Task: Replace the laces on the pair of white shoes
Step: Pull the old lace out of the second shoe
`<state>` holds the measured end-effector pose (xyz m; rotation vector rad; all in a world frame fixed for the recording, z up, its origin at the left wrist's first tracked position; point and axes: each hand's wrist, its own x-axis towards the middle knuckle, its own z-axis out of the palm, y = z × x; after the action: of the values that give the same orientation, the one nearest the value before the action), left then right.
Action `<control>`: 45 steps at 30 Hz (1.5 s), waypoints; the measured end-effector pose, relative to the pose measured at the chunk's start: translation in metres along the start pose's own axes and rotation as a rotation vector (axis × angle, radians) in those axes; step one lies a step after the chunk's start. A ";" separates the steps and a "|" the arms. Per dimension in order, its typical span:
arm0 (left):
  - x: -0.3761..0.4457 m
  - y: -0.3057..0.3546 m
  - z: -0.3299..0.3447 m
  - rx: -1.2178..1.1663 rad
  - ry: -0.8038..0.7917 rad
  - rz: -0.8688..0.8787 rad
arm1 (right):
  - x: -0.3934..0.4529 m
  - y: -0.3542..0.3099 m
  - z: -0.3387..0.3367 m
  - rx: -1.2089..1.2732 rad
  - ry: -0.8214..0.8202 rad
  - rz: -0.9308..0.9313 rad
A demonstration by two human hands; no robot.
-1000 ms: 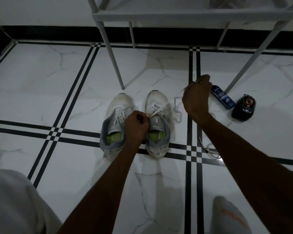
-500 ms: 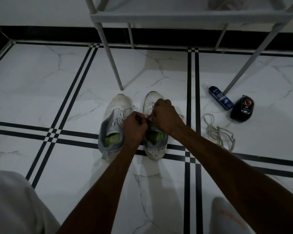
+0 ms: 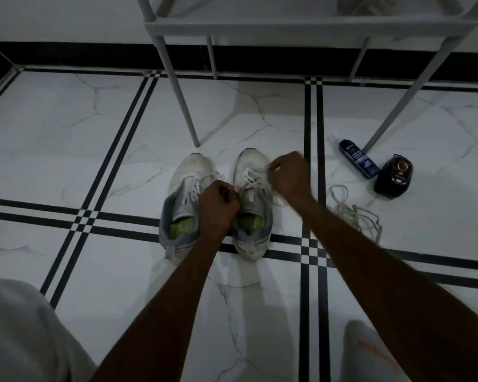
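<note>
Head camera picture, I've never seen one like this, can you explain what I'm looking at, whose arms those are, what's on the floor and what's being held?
There is no machine here. The camera sits on a person's head and looks down, so the two arms reaching in are their own. On the tiled floor stand two white shoes side by side, the left shoe and the right shoe. The left hand pinches the lace at the right shoe's tongue. The right hand is curled over that shoe's far side, apparently pulling lace; it is blurred. To the right lie a loose lace, a blue bottle and a black container. A white rack stands behind.
</note>
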<state>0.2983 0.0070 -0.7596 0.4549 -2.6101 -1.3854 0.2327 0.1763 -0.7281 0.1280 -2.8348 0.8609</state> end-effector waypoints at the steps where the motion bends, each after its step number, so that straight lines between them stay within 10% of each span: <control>1: 0.000 -0.001 -0.001 -0.001 0.008 -0.003 | 0.010 0.012 -0.012 0.057 0.146 0.045; 6: -0.002 0.000 -0.003 0.017 0.034 0.006 | 0.028 0.015 -0.052 0.140 -0.186 0.369; 12: 0.000 0.012 -0.002 0.145 -0.059 0.110 | -0.013 -0.023 -0.018 -0.004 -0.648 0.287; 20: 0.000 0.016 -0.005 0.279 -0.092 0.152 | -0.027 -0.008 0.002 -0.004 -0.358 0.207; 24: -0.001 0.010 -0.006 0.172 0.026 0.065 | -0.021 0.015 -0.008 0.255 -0.381 0.385; 37: 0.010 0.031 0.021 0.590 -0.184 0.524 | -0.013 0.011 -0.011 0.190 -0.501 0.380; 42: 0.023 0.021 0.001 0.249 0.256 0.089 | -0.013 0.015 -0.012 0.239 -0.522 0.468; 45: 0.017 0.028 0.000 0.223 0.146 0.226 | -0.011 0.013 -0.009 0.283 -0.486 0.467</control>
<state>0.2765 0.0162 -0.7369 0.2658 -2.6096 -0.9619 0.2431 0.1924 -0.7297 -0.3533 -3.2241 1.5078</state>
